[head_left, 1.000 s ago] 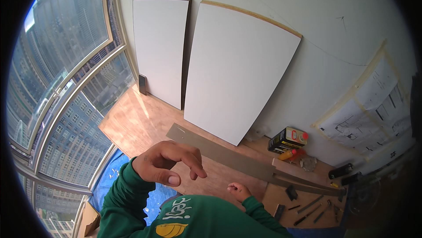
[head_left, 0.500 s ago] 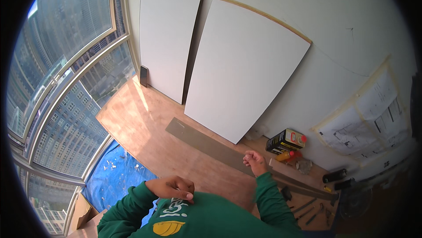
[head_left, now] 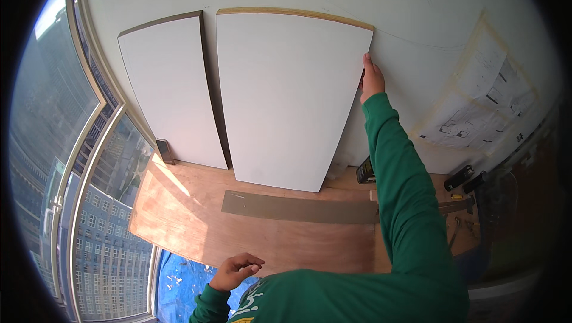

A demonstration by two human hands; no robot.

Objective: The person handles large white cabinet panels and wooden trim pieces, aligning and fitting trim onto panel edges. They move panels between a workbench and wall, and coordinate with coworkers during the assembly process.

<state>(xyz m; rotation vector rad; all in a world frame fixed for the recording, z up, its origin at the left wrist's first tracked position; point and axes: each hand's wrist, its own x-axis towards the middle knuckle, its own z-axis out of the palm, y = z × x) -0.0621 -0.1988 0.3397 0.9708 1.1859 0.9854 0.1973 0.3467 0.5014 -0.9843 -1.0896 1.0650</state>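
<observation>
A large white panel [head_left: 289,96] with a bare, wood-coloured top edge leans against the wall. My right hand [head_left: 372,78] reaches up to its right side and grips that edge, some fingers hidden behind it. Low in front of my body, my left hand [head_left: 237,270] is half curled, thumb and fingertips close together. Whether a small thing sits between them is too unclear to tell. A narrower white panel [head_left: 170,93] with a dark edge leans to the left of the large one.
A long grey-brown strip [head_left: 298,207] lies on the wooden work surface [head_left: 250,239]. A small dark block [head_left: 164,151] stands by the narrow panel. Partly behind my right arm is a dark can [head_left: 365,172]. Black cylinders [head_left: 459,177], taped drawings [head_left: 476,102], blue sheeting [head_left: 182,278] and windows surround the area.
My right hand has risen from above the strip to the large panel's right edge and taken hold there. The view has turned right. My left hand stays low, its fingers now pointing more to the right.
</observation>
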